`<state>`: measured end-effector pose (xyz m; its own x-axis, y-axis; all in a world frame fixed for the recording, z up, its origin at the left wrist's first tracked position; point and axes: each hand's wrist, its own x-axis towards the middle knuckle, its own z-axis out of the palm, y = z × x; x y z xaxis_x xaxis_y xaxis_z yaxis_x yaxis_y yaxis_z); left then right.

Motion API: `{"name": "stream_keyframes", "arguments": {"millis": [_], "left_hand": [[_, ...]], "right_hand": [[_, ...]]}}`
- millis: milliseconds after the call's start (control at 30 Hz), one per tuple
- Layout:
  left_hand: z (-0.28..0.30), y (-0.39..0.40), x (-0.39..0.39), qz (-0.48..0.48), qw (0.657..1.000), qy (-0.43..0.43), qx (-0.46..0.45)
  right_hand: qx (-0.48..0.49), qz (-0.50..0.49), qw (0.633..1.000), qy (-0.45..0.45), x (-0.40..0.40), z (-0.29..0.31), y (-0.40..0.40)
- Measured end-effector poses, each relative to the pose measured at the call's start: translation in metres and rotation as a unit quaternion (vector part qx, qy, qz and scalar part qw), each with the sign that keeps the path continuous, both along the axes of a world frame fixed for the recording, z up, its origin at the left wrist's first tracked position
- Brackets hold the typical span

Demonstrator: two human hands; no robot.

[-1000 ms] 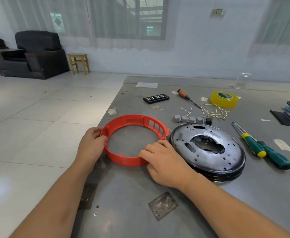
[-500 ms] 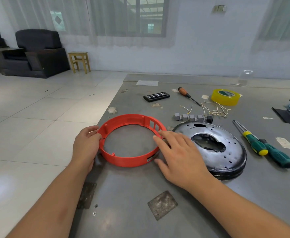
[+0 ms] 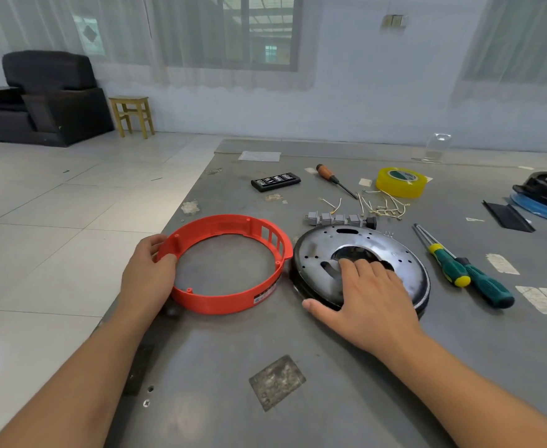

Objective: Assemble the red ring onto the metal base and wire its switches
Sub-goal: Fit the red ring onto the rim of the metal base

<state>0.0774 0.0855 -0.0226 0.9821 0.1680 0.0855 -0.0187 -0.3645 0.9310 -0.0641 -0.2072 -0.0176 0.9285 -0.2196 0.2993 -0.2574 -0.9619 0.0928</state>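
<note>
The red ring (image 3: 230, 263), lying on the desk (image 3: 330, 383) beside the metal base (image 3: 404, 263), is being pinched by the left hand (image 3: 149, 273) while the base is being steadied under the flat, spread right hand (image 3: 369, 295), so it should be lifted level and aligned.

Views: we have one, a wide-angle camera worn on the head.
Position: we look from above the near edge of the grey metal worktable (image 3: 346, 399), close enough that both forearms enter from the bottom corners.
Facing: forward and down across the table, toward the pale far wall and its curtained window (image 3: 226, 37).
Framing: the tiled floor (image 3: 55, 221) fills our left side, the table our right.
Distortion: straight edges bow outward near the borders.
Overlap: none, with only a single view.
</note>
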Motion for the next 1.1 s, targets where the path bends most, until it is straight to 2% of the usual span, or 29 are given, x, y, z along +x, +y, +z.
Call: {"name": "stream_keyframes", "arguments": {"millis": [267, 567, 767, 900, 1000, 1100], "left_hand": [[-0.004, -0.012, -0.007, -0.016, 0.998, -0.021, 0.057], [-0.008, -0.062, -0.036, -0.119, 0.986, -0.075, 0.087], [0.0, -0.06, -0.033, -0.204, 0.936, -0.243, 0.155], [0.013, -0.063, -0.015, -0.213, 0.901, -0.327, 0.191], [0.025, -0.066, 0.0, -0.176, 0.884, -0.384, 0.202], [0.035, -0.069, 0.014, -0.143, 0.89, -0.403, 0.159]], "right_hand": [[0.0, -0.007, 0.994, -0.111, 0.0, 0.014, -0.01], [0.026, 0.159, 0.972, -0.17, 0.016, 0.026, 0.006], [0.02, 0.222, 0.966, -0.134, 0.023, 0.039, 0.016], [0.009, 0.268, 0.956, -0.12, 0.028, 0.048, 0.015], [0.014, 0.284, 0.944, -0.167, 0.037, 0.056, 0.013], [0.048, 0.327, 0.906, -0.264, 0.047, 0.06, -0.003]]}}
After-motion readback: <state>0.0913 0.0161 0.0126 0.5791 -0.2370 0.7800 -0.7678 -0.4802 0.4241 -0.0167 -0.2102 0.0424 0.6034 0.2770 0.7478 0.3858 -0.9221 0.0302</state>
